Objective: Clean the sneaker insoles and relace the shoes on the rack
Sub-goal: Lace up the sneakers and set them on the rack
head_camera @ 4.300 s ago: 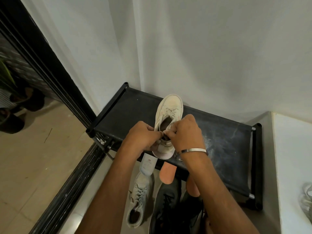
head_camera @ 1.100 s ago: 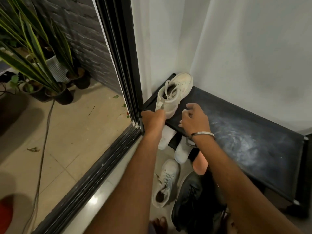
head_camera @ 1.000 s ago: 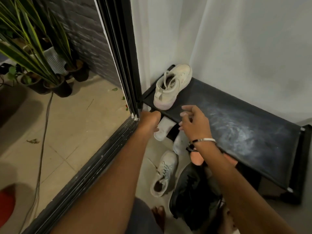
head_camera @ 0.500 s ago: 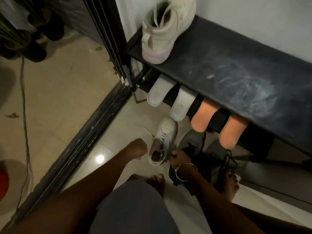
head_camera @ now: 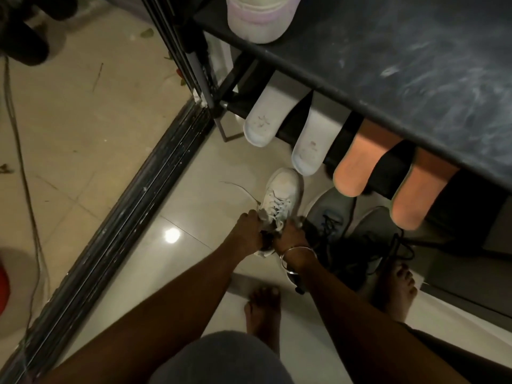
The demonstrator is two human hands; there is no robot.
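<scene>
A black sliding-door track (head_camera: 133,217) runs diagonally from seven o'clock toward twelve, splitting the beige tiled floor (head_camera: 83,128) at nine o'clock from the glossy pale floor (head_camera: 194,206) at centre, where a ceiling light glints (head_camera: 172,235). A thin cable (head_camera: 25,176) trails down the left edge. At eleven o'clock sits a dark plant pot (head_camera: 25,40) (only partly in frame), and a red object (head_camera: 3,289) peeks in at eight o'clock. Dry leaf scraps (head_camera: 146,33) lie near twelve o'clock.

White sneaker (head_camera: 281,199), 2 white insoles (head_camera: 263,121) & 2 orange insoles (head_camera: 357,164), black rack (head_camera: 388,51), beige floor (head_camera: 83,120).
</scene>
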